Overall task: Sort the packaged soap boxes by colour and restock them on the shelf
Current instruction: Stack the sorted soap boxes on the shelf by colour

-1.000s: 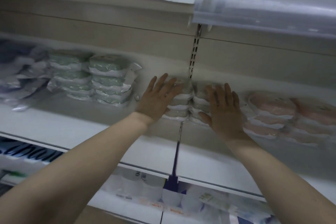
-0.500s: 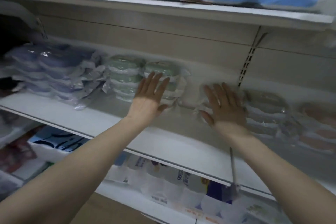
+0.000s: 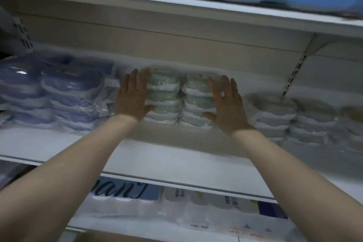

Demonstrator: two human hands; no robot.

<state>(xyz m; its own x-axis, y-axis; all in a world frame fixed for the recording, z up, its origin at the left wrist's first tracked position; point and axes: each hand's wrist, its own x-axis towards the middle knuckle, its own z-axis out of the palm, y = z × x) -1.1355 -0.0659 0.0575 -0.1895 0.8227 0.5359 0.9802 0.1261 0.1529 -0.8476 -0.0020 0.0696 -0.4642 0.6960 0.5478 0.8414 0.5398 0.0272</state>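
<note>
Green soap boxes [image 3: 163, 95] sit in two stacks at the middle of the shelf [image 3: 157, 159], between blue stacks [image 3: 59, 88] leftward and pale stacks [image 3: 275, 116] rightward. Sorting looks nearly done, with left hand [image 3: 132, 98] and right hand [image 3: 227, 102] flat-fingered, flanking them, grasping nothing.

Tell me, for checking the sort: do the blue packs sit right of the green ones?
No, the blue packs lie left of the green stacks.

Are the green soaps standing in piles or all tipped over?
In piles: two green stacks stand upright, side by side on the shelf.
</note>
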